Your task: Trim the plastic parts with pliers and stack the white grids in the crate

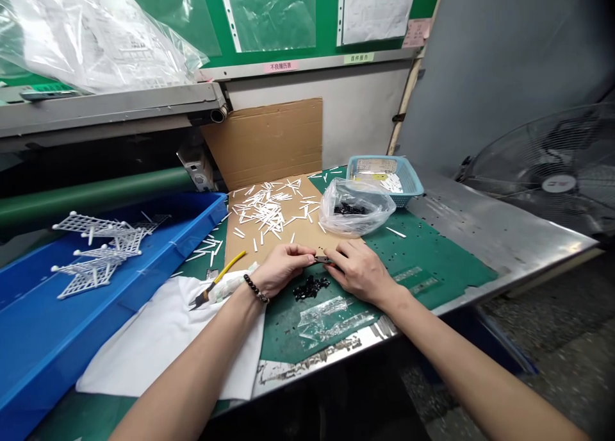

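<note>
Green mat [456,261] over the worktop [519,232], pretty messy — white sticks [269,213] all over the cardboard [314,238], clear bag [358,222] next to it. Right hand [361,271] is gripping small cutters [323,259], left hand [283,266] is pinching a dark bit [316,257] at their tip, too tiny to make out — pile of black pieces [311,288] on the mat, just this side of the hands.

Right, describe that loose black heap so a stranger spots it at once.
Start at the green mat beside the blue tray. On it, just below the left hand and right hand, is a small glossy black heap. Unlike the black pieces in the clear bag, it lies loose.
</note>
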Tool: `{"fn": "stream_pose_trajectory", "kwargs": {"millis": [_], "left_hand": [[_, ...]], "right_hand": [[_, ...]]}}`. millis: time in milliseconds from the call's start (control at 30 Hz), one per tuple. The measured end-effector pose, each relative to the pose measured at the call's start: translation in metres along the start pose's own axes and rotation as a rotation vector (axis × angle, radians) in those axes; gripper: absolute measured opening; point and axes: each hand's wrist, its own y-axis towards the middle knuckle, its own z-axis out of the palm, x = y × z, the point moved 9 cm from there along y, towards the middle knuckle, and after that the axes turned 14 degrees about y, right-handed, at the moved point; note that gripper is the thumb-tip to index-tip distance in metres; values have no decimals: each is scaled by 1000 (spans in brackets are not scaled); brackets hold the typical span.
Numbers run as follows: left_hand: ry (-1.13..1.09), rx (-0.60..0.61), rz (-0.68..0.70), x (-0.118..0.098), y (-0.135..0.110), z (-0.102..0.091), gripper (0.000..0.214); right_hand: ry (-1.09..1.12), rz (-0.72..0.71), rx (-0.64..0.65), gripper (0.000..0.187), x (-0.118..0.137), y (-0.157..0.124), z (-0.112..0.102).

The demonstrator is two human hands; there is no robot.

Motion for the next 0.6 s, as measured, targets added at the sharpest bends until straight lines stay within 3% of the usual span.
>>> {"fn": "stream_pose_trajectory", "kwargs": {"millis": [300,467,600], "left_hand": [[-37,-28,-11,2,0,4,32],[-154,56,26,-4,0,5,27],[-304,135,4,-4,-1,4,11]], "right_hand": [[-32,6,-30,20,-3,-4,4],[42,47,-174,23,-7,-5,-9],[106,72,-211,21,-10,-5,-13]]}}
